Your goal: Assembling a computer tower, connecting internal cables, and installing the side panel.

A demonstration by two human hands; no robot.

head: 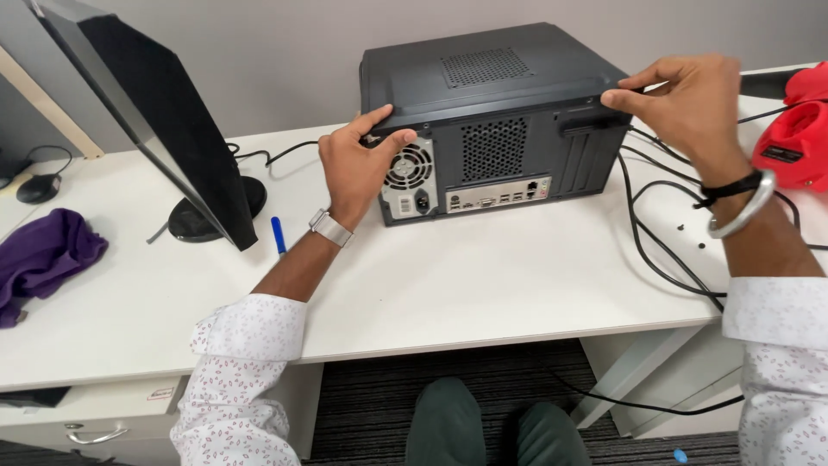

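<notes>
Monitor [164, 112] on round base stands back-left on the white desk [483, 285]. Blue pen [279, 235] just right of its base, purple cloth [43, 259] well left, black mouse [38, 186] further back-left. Red tool [798, 129] far right, black cables [664, 224] beside it.

A flat black monitor [151, 112] stands at the upper left of the frame, seen from behind on its round base, screen face hidden. A small white label [160, 393] sits on the drawer front at lower left.
</notes>
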